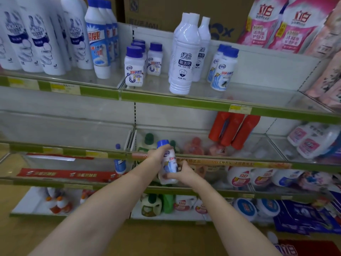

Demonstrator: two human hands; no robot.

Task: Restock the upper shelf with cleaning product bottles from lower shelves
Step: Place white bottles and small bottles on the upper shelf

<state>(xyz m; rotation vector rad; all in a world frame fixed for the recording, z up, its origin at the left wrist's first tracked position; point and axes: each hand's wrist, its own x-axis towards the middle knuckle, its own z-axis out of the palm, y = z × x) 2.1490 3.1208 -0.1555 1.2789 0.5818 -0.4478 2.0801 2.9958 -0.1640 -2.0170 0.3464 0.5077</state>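
So we've got a white bottle with a blue cap (168, 161) in both hands, held out in front of the third shelf down, well below the upper shelf (166, 101). Our left hand (156, 153) is wrapped round its upper part just under the cap, fingers curled on it. Our right hand (181, 172) grips the lower half, thumb and fingers clamped on the bottle's side. The bottle's tilted a bit, cap leaning left.

Up on the upper shelf, roughly above the bottle, there's a tall white bottle (183, 58) with more of them behind it. Just right of that sit two matching blue-capped bottles (224, 71), and left of it a cluster of small blue-capped jars (134, 68). One shelf below the upper shelf, off to the right, are orange bottles (234, 129).
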